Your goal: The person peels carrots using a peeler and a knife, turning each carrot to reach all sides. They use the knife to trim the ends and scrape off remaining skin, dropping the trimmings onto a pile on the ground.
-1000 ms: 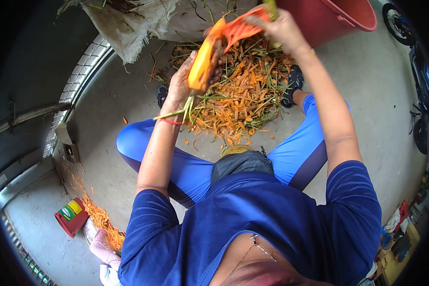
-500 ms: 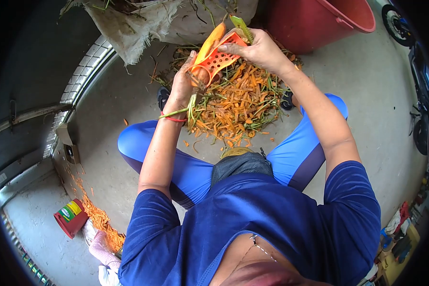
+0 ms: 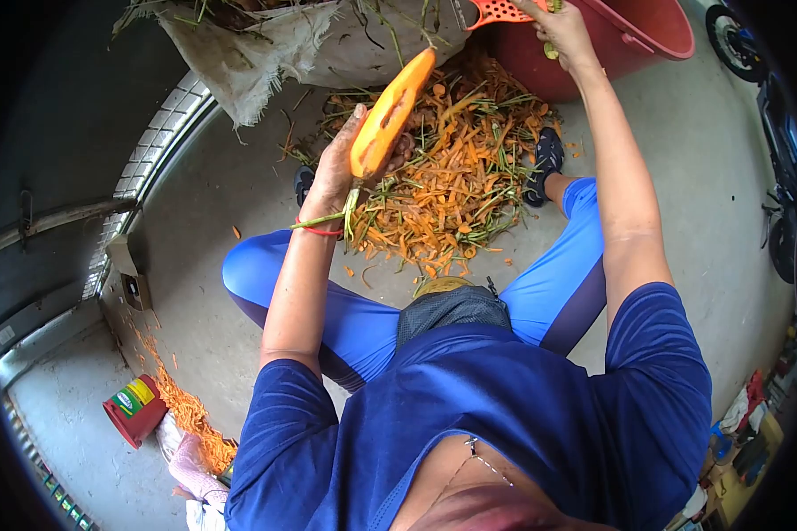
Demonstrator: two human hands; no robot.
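Orange carrot (image 3: 388, 124): left hand (image 3: 334, 165) is curling fingers round it over peelings heap (image 3: 469, 164); right hand (image 3: 568, 37) is gripping peeler (image 3: 502, 11) beyond. Smooth flesh is risking a slip.

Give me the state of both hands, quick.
Left hand: closed, holding a long orange carrot with green stems.
Right hand: closed, gripping a perforated orange peeler with a green handle.

No legible text or numbers.
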